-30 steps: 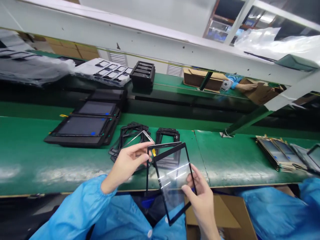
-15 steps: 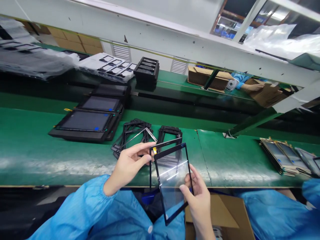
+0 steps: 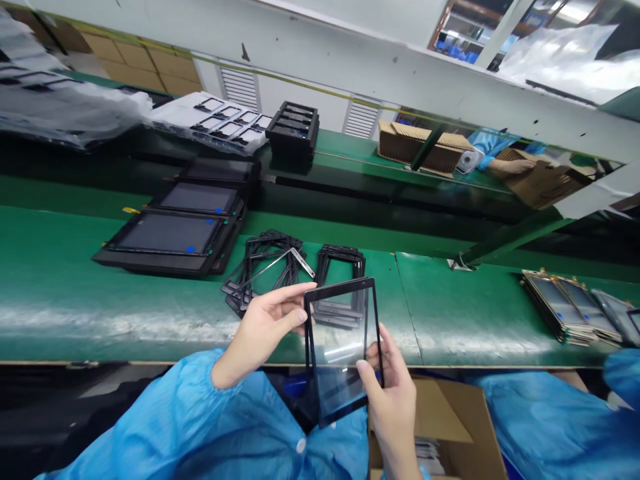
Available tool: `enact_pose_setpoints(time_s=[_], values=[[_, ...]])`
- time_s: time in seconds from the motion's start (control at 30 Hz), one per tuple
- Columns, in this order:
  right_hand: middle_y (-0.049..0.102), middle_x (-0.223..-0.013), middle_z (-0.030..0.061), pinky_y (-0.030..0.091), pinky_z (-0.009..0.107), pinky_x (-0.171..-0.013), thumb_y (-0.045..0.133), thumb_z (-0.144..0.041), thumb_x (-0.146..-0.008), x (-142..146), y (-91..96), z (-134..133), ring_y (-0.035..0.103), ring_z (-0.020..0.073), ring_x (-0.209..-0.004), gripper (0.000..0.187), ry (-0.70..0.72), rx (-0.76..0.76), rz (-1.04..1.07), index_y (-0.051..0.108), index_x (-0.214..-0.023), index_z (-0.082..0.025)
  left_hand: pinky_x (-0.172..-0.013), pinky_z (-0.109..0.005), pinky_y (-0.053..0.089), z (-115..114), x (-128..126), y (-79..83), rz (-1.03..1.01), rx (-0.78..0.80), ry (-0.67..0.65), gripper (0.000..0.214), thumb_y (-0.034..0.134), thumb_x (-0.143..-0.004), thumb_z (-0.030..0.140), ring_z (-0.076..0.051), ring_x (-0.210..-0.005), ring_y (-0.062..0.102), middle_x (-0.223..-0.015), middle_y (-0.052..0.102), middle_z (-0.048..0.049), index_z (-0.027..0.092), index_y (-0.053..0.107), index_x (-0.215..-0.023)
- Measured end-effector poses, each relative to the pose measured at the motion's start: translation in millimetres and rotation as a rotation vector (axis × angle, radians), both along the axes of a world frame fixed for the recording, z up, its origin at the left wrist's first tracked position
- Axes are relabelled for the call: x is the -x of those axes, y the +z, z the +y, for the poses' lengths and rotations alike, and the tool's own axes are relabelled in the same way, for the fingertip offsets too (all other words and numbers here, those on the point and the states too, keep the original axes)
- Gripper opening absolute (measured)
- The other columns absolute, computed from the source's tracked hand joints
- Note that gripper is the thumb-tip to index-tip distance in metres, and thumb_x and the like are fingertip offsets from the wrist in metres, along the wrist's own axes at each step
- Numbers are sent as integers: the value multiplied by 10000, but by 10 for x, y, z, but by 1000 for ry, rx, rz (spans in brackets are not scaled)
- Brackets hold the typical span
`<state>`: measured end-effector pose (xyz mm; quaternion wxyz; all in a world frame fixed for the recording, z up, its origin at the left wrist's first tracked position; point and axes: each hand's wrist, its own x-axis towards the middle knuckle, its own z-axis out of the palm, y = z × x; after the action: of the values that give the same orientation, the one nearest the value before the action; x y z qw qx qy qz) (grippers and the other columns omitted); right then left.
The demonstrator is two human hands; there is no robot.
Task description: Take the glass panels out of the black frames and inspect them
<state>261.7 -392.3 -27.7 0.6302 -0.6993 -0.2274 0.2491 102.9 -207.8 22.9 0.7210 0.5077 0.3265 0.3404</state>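
A clear glass panel with a black border (image 3: 340, 347) is held upright over the front edge of the green bench (image 3: 100, 313). My left hand (image 3: 267, 323) pinches its top left corner with thumb and fingers. My right hand (image 3: 395, 393) grips its lower right edge, thumb on the front. Behind the panel lie two piles of black plastic frames (image 3: 265, 270), the other pile (image 3: 343, 267) to the right. Blue sleeves cover both my arms.
Black trays holding dark screens (image 3: 173, 233) sit at the left. A row of screens (image 3: 570, 303) lies at the right. An open cardboard box (image 3: 450, 427) is below my right hand. Across the belt, another person's hand (image 3: 505, 165) rests by cardboard boxes (image 3: 420, 150).
The separate black frame seen behind the glass earlier now sits flush with the panel. The panel has turned more upright and squarer to me. Both hands kept their hold.
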Motion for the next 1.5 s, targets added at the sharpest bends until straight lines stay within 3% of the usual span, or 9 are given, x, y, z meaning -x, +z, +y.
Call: enact_pose_setpoints(time_s=[0.33,0.7,0.87,0.93,1.0,1.1,1.2,1.3,1.5], values=[[686,-1017,38,597,319,-807,815,-451,-869,14,-24,1,632,175,-813,682,28,41,33,638,-1496,-252,-591,-219,647,-5,-23,-76,-68,79,-18,465,900,-836,318,-218,-866,789,-988,783,-62,291,799,-1289],[692,-1040,58,605,336,-811,802,-463,-877,20,-78,4,644,192,-835,686,10,52,8,631,-1499,-229,-591,-257,677,-45,-58,-47,-36,100,1,562,924,-799,376,-321,-1002,813,-1092,817,-136,220,779,-1319],[692,-1041,66,611,358,-791,760,-447,-916,38,-117,-26,660,200,-815,657,32,60,-66,613,-1518,-229,-592,-218,661,-49,-68,-36,-27,92,12,563,917,-815,373,-329,-1061,810,-1075,834,-140,204,770,-1332],[679,-1132,91,610,395,-845,750,-419,-927,15,-107,-30,680,231,-918,605,33,73,-208,635,-1496,-252,-579,-213,655,-53,-65,-22,1,76,26,545,912,-819,368,-319,-1023,824,-1093,836,-132,207,778,-1322],[626,-1356,129,571,461,-997,757,-384,-924,-48,-45,-2,654,297,-1183,577,-14,54,-375,644,-1481,-283,-574,-213,652,-63,-49,4,54,46,20,518,904,-823,359,-305,-951,839,-1025,846,-124,190,792,-1300],[585,-1540,127,510,504,-1125,697,-358,-978,-204,145,102,600,320,-1377,593,-4,-65,-349,556,-1553,-319,-583,-220,655,-94,2,59,123,-11,-38,477,887,-828,354,-297,-873,848,-868,850,-116,156,815,-1256],[814,-1196,106,624,429,-956,645,-384,-1020,-340,352,225,795,270,-1037,460,150,-126,-97,647,-1468,-276,-594,-230,661,-128,69,108,153,-56,-85,443,869,-835,358,-283,-835,849,-840,855,-105,169,829,-1234],[839,-792,52,656,351,-788,715,-387,-975,-360,465,299,816,236,-765,305,159,-127,7,786,-1228,-232,-633,-243,674,-145,128,121,214,-84,-131,429,856,-844,359,-273,-825,847,-833,858,-97,181,832,-1234],[819,-676,29,664,290,-689,766,-316,-920,-260,528,298,818,216,-649,174,110,-177,58,816,-1060,-225,-653,-254,677,-119,197,4,248,-120,-120,443,867,-835,432,-273,-797,843,-812,856,-98,204,842,-1215]])
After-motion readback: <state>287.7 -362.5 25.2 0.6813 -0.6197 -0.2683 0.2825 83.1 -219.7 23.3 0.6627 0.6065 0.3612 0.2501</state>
